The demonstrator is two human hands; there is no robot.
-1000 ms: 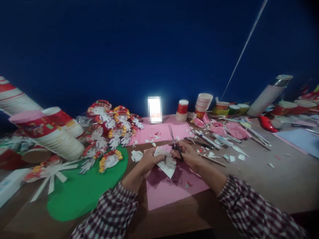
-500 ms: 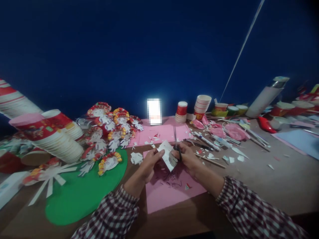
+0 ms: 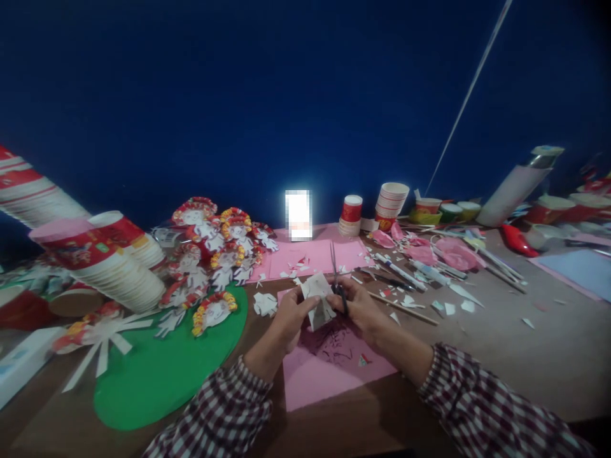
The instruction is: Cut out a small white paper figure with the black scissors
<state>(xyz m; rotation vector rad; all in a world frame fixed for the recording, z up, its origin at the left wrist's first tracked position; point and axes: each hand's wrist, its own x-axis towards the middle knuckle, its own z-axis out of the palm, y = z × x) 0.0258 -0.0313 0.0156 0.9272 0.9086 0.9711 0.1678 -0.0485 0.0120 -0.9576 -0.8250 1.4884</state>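
Observation:
My left hand [image 3: 292,318] pinches a small piece of white paper [image 3: 317,294] between thumb and fingers. My right hand [image 3: 357,302] is closed round the dark handles of a pair of scissors [image 3: 339,299]. The scissors' narrow blades point away from me, beside the paper's right edge; whether they touch it I cannot tell. Both hands are held over a pink sheet [image 3: 310,381] with dark marks on it. Just left of my left hand lies a white paper cutout [image 3: 265,304].
A green oval sheet [image 3: 157,381] with red and yellow paper figures [image 3: 214,315] is at left, beside leaning stacks of paper cups [image 3: 119,273]. Pens [image 3: 401,272], pink paper pieces [image 3: 456,253] and white scraps cover the right. A bright blurred rectangle [image 3: 299,215] stands at the back.
The white paper has turned in my left hand and now sits more upright. The whole view has shifted slightly, so things appear a little further right.

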